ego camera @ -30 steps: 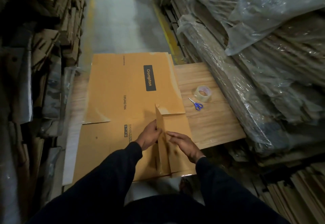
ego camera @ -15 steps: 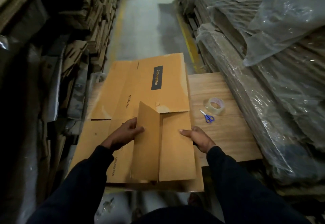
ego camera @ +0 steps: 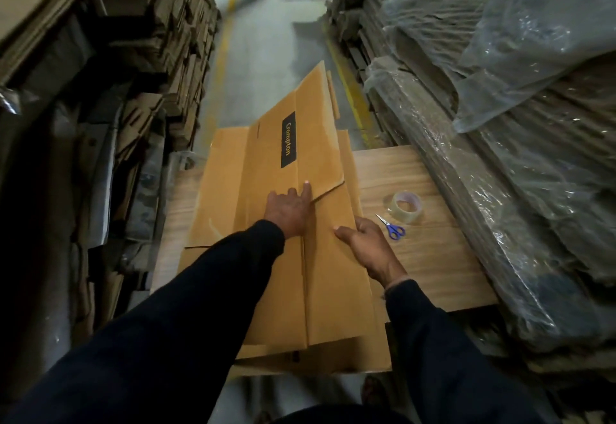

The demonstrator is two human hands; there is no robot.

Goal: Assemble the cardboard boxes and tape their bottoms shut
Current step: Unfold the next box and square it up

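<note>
Pressing box flap [ego camera: 286, 270] flat w/ left hand [ego camera: 289, 211]; right hand [ego camera: 366, 244] holding edge.

Cardboard box [ego camera: 300, 273] partly under sleeves.

It's dim where I work; the most light falls on the far aisle floor [ego camera: 266, 40] and the worktop [ego camera: 433, 257], while the left stacks [ego camera: 83, 157] sink into shadow. Plastic wrap [ego camera: 500, 123] on my right catches glare. The wide lens bends the edges, and the far end is blurred.
</note>
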